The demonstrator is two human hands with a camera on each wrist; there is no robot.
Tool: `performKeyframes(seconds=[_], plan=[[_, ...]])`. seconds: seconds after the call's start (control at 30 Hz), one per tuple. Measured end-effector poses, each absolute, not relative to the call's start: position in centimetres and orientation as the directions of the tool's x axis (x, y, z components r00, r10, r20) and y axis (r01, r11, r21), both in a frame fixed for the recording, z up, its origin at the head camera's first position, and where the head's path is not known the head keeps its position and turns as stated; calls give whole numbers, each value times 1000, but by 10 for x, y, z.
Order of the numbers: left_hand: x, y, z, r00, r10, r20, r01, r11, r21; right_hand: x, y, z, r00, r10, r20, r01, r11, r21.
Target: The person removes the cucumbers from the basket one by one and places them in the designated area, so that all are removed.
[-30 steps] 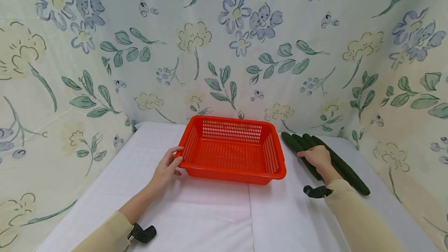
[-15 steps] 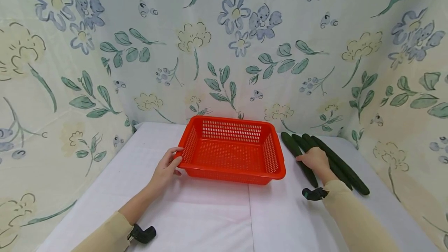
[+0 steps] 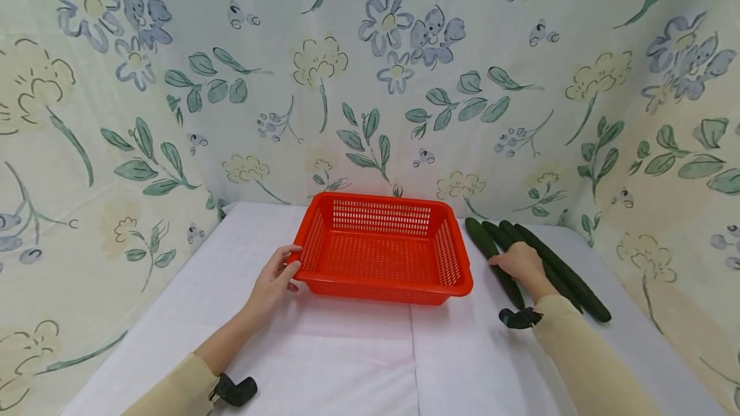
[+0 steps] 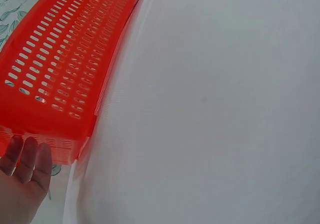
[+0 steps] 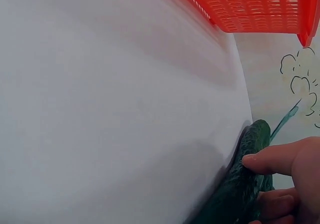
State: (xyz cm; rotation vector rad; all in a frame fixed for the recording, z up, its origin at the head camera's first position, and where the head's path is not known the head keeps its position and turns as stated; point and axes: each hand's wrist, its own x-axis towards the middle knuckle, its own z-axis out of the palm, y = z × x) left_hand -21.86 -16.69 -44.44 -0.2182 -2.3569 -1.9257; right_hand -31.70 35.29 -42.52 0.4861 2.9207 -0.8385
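A red perforated plastic basket [image 3: 381, 286] stands on the white cloth, its inside bare. My left hand [image 3: 273, 282] holds its left rim near the front corner; the left wrist view shows fingers [image 4: 27, 161] against the basket's outer wall. To the right of the basket lie several long dark green cucumbers side by side. My right hand [image 3: 522, 267] grips the leftmost cucumber [image 3: 481, 236] around its middle. In the right wrist view the thumb presses one side of this cucumber [image 5: 252, 141], with other fingers on its far side, partly hidden.
The other cucumbers [image 3: 578, 287] lie close along the right hand's far side. A white cloth [image 3: 347, 364] covers the table. Floral fabric [image 3: 358, 82] hangs behind and at both sides. A black device [image 3: 236, 390] is strapped to each wrist.
My right hand has shifted slightly left, and the lower end of the leftmost cucumber has swung away from the others. The left hand and the basket have stayed in place.
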Motion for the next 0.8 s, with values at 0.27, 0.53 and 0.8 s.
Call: performKeyframes(seconds=[0.27, 0.53, 0.8], plan=[[-220, -169, -446, -984, 40, 172, 177, 215, 961, -315, 352, -424, -943, 281, -181, 334, 807, -487], [-216, -173, -449, -980, 25, 197, 196, 264, 944, -311, 354, -427, -947, 274, -170, 322, 822, -470], [-217, -180, -436, -958, 22, 287, 273, 392, 878, -304, 358, -414, -995, 96, -2, 88, 905, -415]])
